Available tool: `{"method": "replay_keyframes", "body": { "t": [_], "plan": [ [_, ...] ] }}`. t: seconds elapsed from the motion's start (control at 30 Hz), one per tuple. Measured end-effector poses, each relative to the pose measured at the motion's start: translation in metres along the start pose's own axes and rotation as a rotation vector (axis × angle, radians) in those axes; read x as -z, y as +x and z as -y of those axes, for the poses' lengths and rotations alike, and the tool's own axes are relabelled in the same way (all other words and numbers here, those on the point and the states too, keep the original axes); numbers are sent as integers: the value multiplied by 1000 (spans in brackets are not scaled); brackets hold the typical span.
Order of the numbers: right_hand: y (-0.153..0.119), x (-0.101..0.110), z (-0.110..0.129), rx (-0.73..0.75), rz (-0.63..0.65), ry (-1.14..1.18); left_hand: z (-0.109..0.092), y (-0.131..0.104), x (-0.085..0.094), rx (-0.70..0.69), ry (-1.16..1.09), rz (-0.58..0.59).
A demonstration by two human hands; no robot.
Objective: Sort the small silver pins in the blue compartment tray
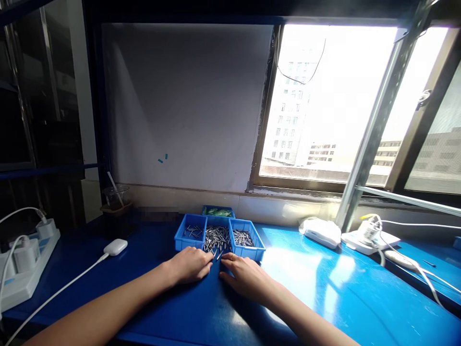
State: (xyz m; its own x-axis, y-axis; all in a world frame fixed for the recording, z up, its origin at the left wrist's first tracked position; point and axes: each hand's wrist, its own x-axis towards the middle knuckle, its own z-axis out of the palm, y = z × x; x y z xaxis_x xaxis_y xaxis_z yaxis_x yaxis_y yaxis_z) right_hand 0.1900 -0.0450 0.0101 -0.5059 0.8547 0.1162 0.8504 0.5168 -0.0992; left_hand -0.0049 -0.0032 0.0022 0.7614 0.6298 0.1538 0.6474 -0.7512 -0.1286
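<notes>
Three small blue bins sit side by side on the blue table. The left bin holds a few metal pins, the middle bin a heap of them, the right bin a smaller pile. My left hand and my right hand rest on the table just in front of the middle bin, fingertips almost meeting. A small metal pin lies between the fingertips; which hand pinches it is unclear.
A fourth blue bin with green contents stands behind. A white earbud case with cable lies at left, a power strip with chargers at far left, white devices and cables at right, a plastic cup by the wall.
</notes>
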Motion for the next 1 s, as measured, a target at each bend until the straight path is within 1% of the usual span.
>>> {"method": "replay_keyframes", "body": {
  "t": [0.17, 0.43, 0.57, 0.67, 0.73, 0.87, 1.0],
  "plan": [
    [3, -5, -3, 62, 0, 14, 0, 0, -1, 22, -30, 19],
    [-2, 1, -8, 122, 16, 50, 2, -1, 3, 8, -99, 19],
    [1, -1, -12, 199, -6, 130, 1, -1, 5, -43, -175, 13],
    [3, -3, -15, 261, -17, 206, 0, 0, 2, -33, -172, 8],
    [4, -4, -16, 225, -35, 213, 1, 1, -1, -27, -159, 2],
    [6, -4, -17, 83, -58, 173, 2, 1, -6, -70, -175, -43],
    [7, -3, -16, 78, -43, 115, 1, 1, -7, -59, -205, -81]
  ]
}}
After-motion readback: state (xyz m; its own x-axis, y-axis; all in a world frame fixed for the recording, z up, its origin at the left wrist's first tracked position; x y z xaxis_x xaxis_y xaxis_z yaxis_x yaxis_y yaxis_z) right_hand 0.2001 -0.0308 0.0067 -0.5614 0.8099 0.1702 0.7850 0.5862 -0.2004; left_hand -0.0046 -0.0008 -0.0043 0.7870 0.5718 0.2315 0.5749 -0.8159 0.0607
